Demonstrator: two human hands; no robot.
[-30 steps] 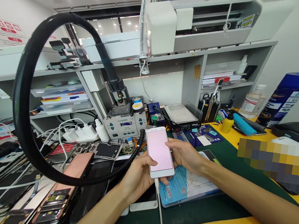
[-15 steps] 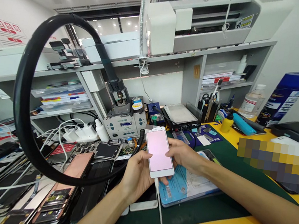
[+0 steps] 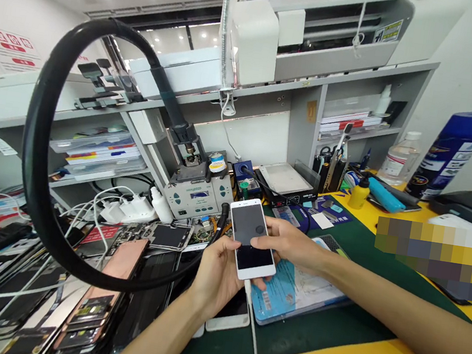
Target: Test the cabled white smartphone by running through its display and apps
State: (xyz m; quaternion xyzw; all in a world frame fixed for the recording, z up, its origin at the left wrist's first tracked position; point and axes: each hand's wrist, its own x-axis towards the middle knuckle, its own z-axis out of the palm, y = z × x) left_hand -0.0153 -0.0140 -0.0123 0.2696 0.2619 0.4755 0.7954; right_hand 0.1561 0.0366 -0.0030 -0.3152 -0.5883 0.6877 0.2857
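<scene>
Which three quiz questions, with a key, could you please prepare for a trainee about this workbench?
1. Fill the gap: a thin white ____ enters the lower end of the rectangular white smartphone.
2. True or false: the bare left hand lies flat on the dark green mat.
3. In the picture, the tall blue cylindrical can is on which side of the clear plastic bottle? (a) left (b) right

Key: 1. cable; 2. false, the left hand holds the smartphone; 3. b.

Bare green mat (image 3: pixel 305 338) along the near edge, white cable (image 3: pixel 253 339) crossing it, black hose (image 3: pixel 38 141) looping over phone parts (image 3: pixel 121 257)
</scene>
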